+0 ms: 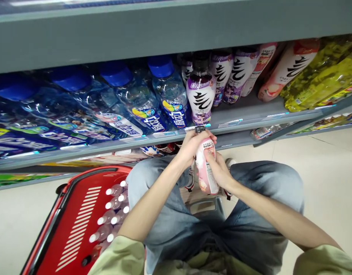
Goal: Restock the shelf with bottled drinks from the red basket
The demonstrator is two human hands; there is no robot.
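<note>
Between my knees I hold a pink-labelled drink bottle (205, 172) with a black cap, tilted slightly, in front of the shelf edge. My left hand (192, 144) is wrapped round its upper part, just under the cap. Lower down, my right hand (218, 166) grips the same bottle from the right, thumb across the label. Right behind them a purple-and-white drink bottle (201, 95) with a dark cap stands at the front of the shelf. More purple-labelled bottles (241, 74) lean behind it, and a pink bottle (289, 70) lies tilted farther right.
Large blue-capped bottles (118, 95) fill the shelf (236, 124) on the left; yellow-green packages (325, 80) lie at its right end. A red shopping basket (75, 214) holding several white-capped bottles (107, 217) stands beside my left leg. A grey upper shelf edge (164, 32) overhangs.
</note>
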